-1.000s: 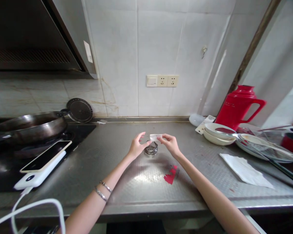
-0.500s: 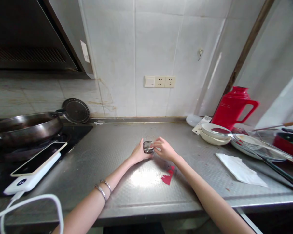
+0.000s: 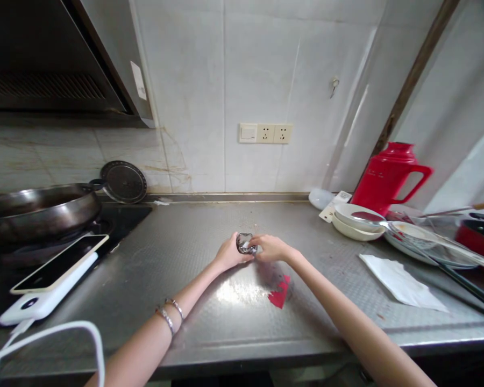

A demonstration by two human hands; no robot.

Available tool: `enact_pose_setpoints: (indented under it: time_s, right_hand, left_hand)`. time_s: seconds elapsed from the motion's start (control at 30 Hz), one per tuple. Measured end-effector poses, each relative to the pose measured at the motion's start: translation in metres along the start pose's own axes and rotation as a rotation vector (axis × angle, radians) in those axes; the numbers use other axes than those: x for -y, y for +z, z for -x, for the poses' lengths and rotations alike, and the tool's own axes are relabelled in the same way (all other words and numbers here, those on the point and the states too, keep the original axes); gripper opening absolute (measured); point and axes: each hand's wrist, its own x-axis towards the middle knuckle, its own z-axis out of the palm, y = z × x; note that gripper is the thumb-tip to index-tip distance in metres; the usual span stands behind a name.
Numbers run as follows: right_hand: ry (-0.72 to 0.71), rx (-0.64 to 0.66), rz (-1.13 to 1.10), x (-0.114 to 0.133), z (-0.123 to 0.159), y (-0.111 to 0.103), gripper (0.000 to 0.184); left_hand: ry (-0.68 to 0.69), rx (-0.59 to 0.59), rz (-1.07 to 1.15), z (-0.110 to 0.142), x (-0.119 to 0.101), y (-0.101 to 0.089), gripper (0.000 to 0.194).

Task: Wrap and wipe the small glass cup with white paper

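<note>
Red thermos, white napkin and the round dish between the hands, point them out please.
Thermos [image 3: 386, 180]: head view, body.
Napkin [image 3: 403, 283]: head view, middle.
Dish [image 3: 241, 249]: head view, side wall.

Note pan [image 3: 44, 215] cut off at left edge, red pot [image 3: 478, 239] at right; lettering on flask [image 3: 387, 183] too small to read; dish [image 3: 239, 244] partly hidden by right hand [image 3: 271, 248].

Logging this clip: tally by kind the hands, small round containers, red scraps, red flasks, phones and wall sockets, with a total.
Hands: 2 (left hand, right hand)
Small round container: 1
Red scrap: 1
Red flask: 1
Phone: 1
Wall sockets: 2 (left socket, right socket)
Total: 8
</note>
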Motion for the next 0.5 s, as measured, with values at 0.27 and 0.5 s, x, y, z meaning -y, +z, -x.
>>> enact_pose_setpoints:
  time_s: [0.27,0.5]
  right_hand:
    - [-0.137,0.080,-0.017,-0.005,-0.010,0.002,0.059]
    - [-0.075,0.157,0.281,0.007,-0.019,-0.016,0.052]
  left_hand:
    - [0.021,-0.010,-0.016,0.000,0.000,0.000,0.066]
    - [0.034,-0.002,0.001,0.001,0.003,0.000,0.068]
